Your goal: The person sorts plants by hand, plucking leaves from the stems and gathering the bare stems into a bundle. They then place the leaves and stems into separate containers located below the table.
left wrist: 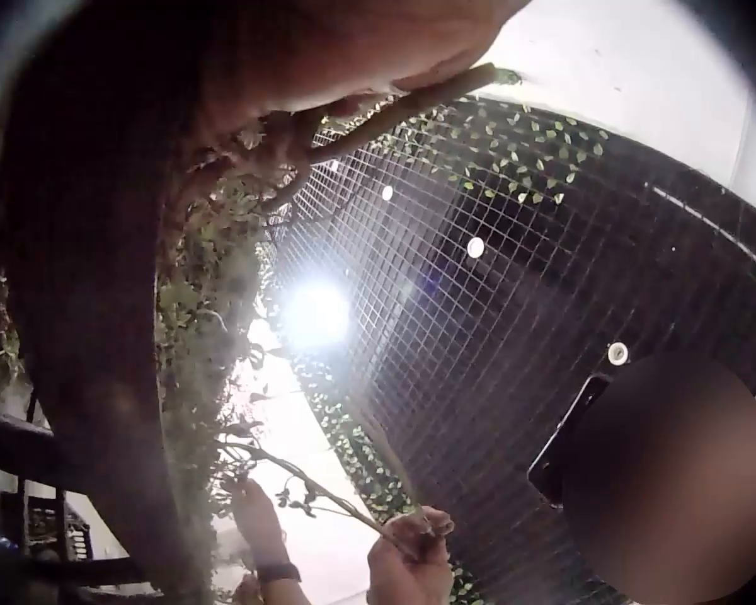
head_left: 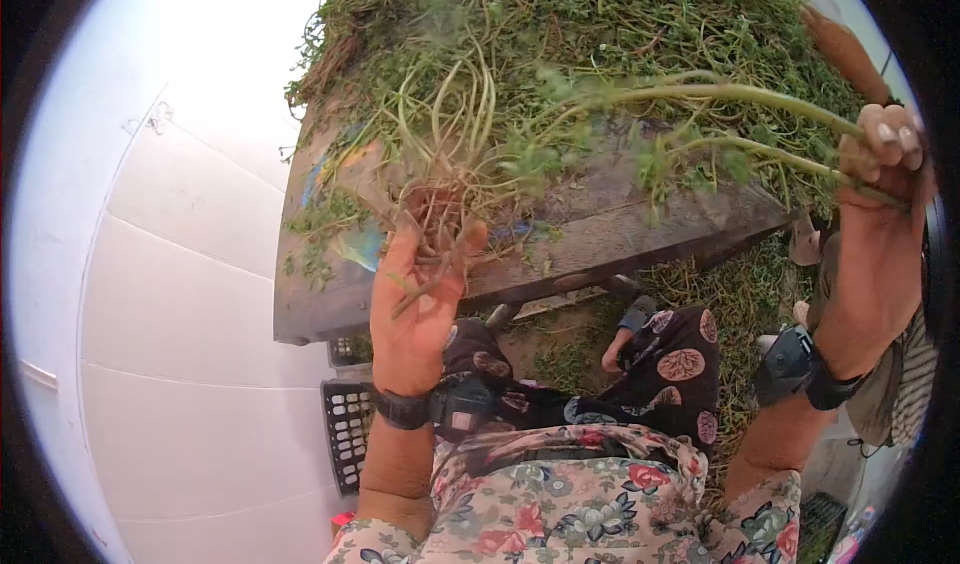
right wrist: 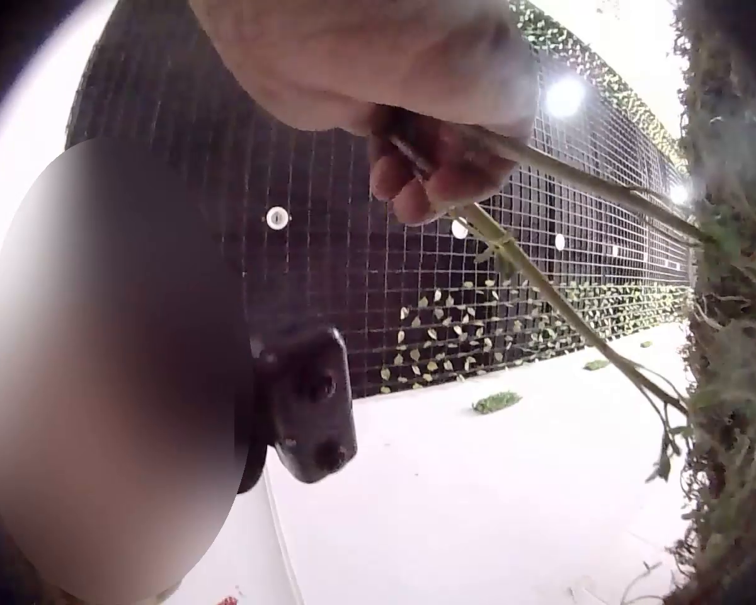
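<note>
Over the wooden table (head_left: 600, 229), which bears a thick heap of greens (head_left: 600, 24), the left hand (head_left: 415, 304) closes its thumb and fingers on the root end of a bunch of plants (head_left: 440, 199). The right hand (head_left: 880, 194), fingers curled tight, grips two long leafy stems (head_left: 740, 94) that stretch across to that bunch. Below the table's near corner stands a black crate (head_left: 345, 439). Its contents cannot be made out.

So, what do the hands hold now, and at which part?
The left hand holds a bunch of green stems at its brown root end; the right hand grips two long stems near their thick ends.
</note>
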A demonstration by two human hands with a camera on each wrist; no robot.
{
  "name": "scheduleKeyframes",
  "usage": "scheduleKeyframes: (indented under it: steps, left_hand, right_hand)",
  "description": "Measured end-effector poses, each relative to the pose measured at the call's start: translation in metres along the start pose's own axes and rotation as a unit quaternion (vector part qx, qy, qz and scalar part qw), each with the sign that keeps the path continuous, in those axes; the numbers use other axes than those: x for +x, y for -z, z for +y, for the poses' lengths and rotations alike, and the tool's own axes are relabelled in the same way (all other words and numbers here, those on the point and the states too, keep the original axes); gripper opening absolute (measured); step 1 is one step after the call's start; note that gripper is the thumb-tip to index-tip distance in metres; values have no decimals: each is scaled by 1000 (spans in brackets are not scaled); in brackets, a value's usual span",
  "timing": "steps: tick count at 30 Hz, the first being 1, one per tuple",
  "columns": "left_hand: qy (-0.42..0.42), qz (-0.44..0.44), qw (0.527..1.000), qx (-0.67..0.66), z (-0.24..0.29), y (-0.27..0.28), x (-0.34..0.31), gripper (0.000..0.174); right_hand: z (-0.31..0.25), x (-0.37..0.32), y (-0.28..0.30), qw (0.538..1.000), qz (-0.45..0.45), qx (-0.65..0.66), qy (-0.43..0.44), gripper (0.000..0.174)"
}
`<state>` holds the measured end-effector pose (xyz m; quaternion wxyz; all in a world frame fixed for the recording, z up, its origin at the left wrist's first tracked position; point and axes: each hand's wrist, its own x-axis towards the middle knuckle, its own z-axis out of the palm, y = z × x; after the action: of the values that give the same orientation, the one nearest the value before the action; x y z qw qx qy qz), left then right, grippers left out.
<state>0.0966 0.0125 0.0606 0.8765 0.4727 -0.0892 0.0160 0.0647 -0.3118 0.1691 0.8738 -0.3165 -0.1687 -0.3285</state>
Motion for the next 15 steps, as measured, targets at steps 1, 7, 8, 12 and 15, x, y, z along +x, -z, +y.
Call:
scheduleKeyframes:
  steps: [1, 7, 8, 12, 15]
  left_hand:
    - [-8, -8, 1000, 14, 0, -1, 0, 38]
    - [-7, 13, 998, -69, -1, 0, -10, 34]
    - [-3, -8, 996, -86, -1, 8, -13, 33]
    - [4, -79, 986, -146, -2, 9, -15, 30]
    - [3, -99, 994, -45, -1, -1, -22, 27]
  right_hand:
    - [-11, 15, 10, 995, 91, 29, 34, 16]
    - [-56, 15, 45, 992, 65, 41, 104, 21]
    - [-62, 5, 44, 995, -35, 14, 94, 21]
    - [-63, -8, 25, 983, -175, -47, 43, 24]
    - [-48, -30, 36, 968, -194, -22, -156, 18]
